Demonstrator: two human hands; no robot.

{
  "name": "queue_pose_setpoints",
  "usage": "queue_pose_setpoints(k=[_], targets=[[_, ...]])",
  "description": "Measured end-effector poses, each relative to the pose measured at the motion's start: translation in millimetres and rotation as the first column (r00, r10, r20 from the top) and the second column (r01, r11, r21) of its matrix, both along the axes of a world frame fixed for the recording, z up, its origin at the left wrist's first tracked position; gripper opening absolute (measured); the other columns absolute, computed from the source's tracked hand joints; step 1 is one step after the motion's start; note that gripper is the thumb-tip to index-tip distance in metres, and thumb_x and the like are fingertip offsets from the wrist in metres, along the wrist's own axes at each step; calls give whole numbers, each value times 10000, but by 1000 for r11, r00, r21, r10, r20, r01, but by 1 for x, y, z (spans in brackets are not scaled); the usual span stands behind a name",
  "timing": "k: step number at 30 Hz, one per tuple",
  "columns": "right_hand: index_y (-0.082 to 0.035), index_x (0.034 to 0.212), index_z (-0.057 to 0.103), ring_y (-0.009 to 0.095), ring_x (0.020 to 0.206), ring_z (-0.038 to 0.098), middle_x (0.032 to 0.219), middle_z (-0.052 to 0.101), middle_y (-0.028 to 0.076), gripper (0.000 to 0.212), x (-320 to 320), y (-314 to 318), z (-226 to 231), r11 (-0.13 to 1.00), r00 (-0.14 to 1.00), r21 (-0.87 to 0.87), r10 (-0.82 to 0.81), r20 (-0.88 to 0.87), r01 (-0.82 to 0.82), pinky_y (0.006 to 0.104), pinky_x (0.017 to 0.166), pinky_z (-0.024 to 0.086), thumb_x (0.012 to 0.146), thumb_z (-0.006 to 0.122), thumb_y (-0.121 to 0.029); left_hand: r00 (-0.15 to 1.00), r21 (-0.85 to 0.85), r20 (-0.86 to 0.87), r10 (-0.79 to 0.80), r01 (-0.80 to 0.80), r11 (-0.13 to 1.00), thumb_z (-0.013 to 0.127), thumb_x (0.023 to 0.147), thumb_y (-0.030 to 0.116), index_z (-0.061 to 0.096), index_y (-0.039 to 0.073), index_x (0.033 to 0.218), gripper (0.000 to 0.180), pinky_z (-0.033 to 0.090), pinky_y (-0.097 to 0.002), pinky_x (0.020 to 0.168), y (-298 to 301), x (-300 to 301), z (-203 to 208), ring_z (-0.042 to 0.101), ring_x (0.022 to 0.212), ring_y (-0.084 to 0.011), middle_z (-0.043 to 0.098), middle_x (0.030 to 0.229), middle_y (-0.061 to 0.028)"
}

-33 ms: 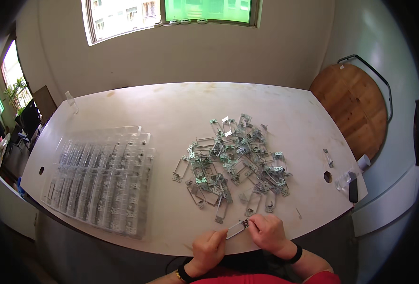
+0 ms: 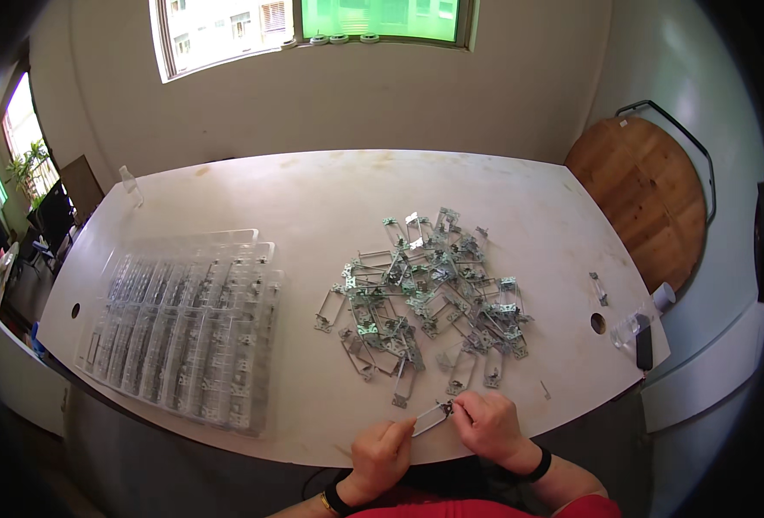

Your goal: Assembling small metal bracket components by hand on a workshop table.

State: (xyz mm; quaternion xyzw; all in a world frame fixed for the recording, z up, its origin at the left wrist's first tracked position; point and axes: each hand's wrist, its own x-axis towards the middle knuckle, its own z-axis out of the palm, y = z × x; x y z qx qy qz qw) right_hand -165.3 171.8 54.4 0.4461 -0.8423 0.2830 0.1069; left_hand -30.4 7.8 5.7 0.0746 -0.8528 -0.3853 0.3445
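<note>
Low over the table's near edge, my two hands hold a slim metal bracket (image 2: 431,420) with parallel rods and a dark fitting at its right end. My left hand (image 2: 382,452) is closed on the left end of the rods. At the fitting, my right hand (image 2: 489,424) pinches with thumb and fingers; the fingertips hide part of it. Beyond them spreads a loose, tangled heap of similar metal brackets (image 2: 440,274), several touching or overlapping. One of these brackets (image 2: 402,386) lies just beyond my left hand.
Clear plastic compartment trays (image 2: 257,236), stacked and filled with metal pieces, stand at left on the white table (image 2: 313,194). At right are a lone bracket (image 2: 600,289), a thin pin (image 2: 546,390), a cable hole (image 2: 598,323), crumpled clear plastic (image 2: 626,329) and a black object (image 2: 644,347).
</note>
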Motion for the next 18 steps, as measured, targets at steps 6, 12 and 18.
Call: queue_pose_setpoints(k=[6,12,18], targets=[[-97,858,629,354,574,608,658,617,116,97,1,3,-2,999,1000,51,-18,5,18,450,568,481,891,721,-101,999,7,-21,-28,28,1000,730,861,-27,750,53,1065,220,475,-432,559,-1,2,1,628,638,-325,629,750,-104],[-93,862,632,369,582,601,676,628,127,91,4,0,2,1000,998,18,2,55,-3,466,575,485,891,718,-95,999,16,-31,-28,29,999,720,864,-40,747,51,1067,224,482,-432,571,0,1,-2,629,642,-331,626,750,-113],[-85,889,643,373,590,619,706,651,128,71,4,1,-4,1000,999,-24,-8,43,9,474,572,497,899,713,-97,999,34,-10,-47,47,998,729,875,-31,738,49,1051,194,481,-444,578,1,1,-2,633,655,-341,625,747,-120]])
